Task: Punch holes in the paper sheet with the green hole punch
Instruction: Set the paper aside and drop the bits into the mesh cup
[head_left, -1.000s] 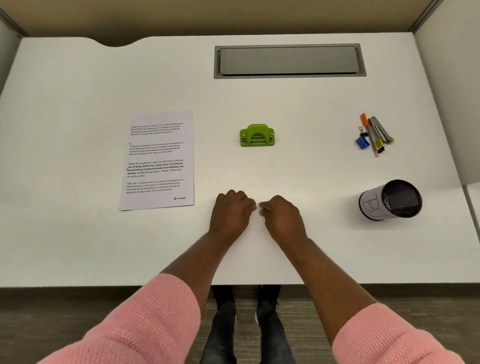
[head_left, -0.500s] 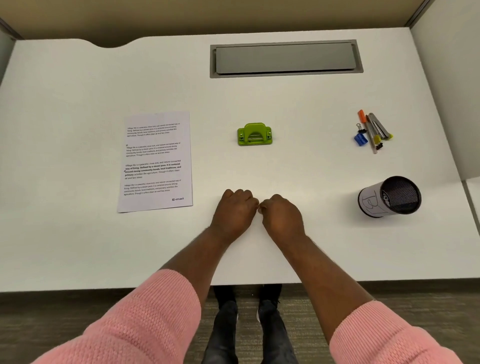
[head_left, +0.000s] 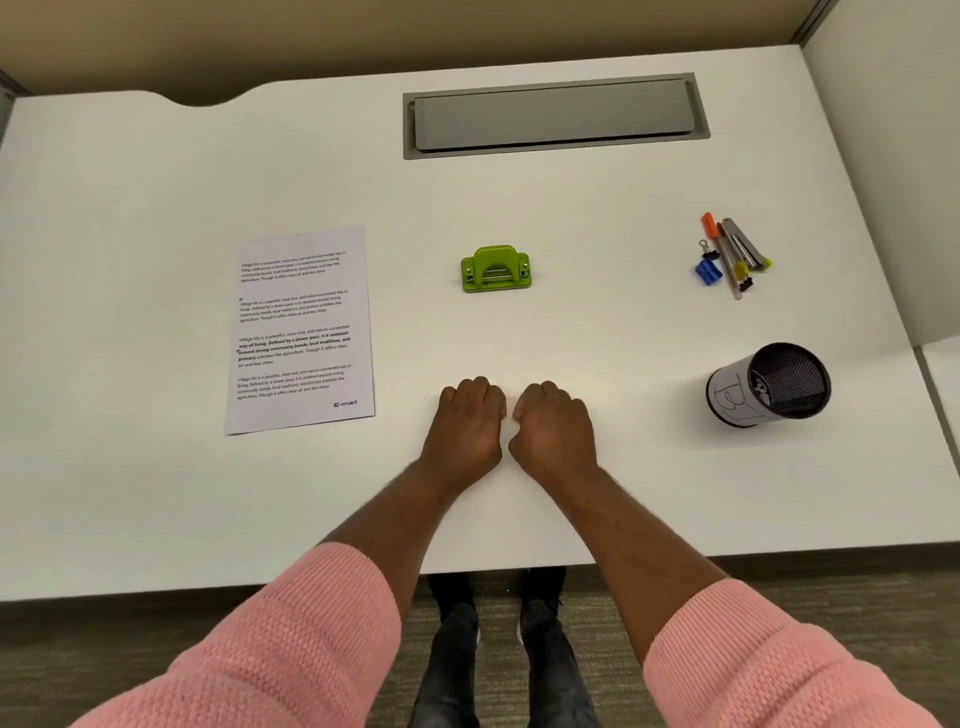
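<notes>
A green hole punch (head_left: 496, 270) stands in the middle of the white desk (head_left: 156, 493). To its left lies a printed paper sheet (head_left: 301, 330), flat, with several text blocks. My left hand (head_left: 467, 421) and my right hand (head_left: 553, 426) rest side by side on the desk below the punch, both curled into fists with nothing in them. Their knuckles nearly touch. Neither hand touches the punch or the sheet.
A black mesh pen cup (head_left: 769, 384) with a white label lies on its side at the right. Pens, markers, a blue sharpener and binder clips (head_left: 730, 257) lie at the far right. A grey cable hatch (head_left: 556, 115) sits at the back.
Both fists have stayed closed on the desk and drawn slightly closer together. The view has shifted a little; nothing on the desk has moved.
</notes>
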